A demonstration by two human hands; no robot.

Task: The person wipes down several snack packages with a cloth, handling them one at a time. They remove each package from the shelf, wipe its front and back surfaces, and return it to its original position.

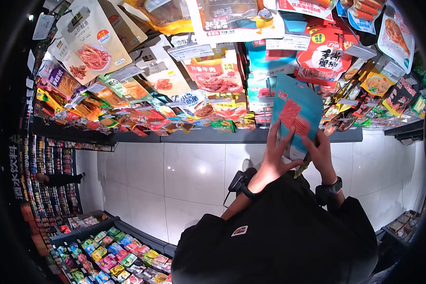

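Observation:
A teal bag of dried meat (307, 97), with red meat slices pictured on its front, is tilted in front of the rack between my two hands. My left hand (275, 156) grips its lower left part, fingers along the front and thumb stretched toward the right. On the lower right edge, my right hand (321, 154) has its fingers on the bag. The bag's back and its lowest corner are partly hidden. Behind it hang similar teal bags (272, 59), beside a red bag (327, 53).
Hanging snack bags (213, 71) fill the rack ahead, with price tags (191, 51) on the hooks. A dark ledge (194, 136) runs below. Behind me at left stands a bin of colourful packets (113, 253). A person (61, 179) is by the far-left shelves.

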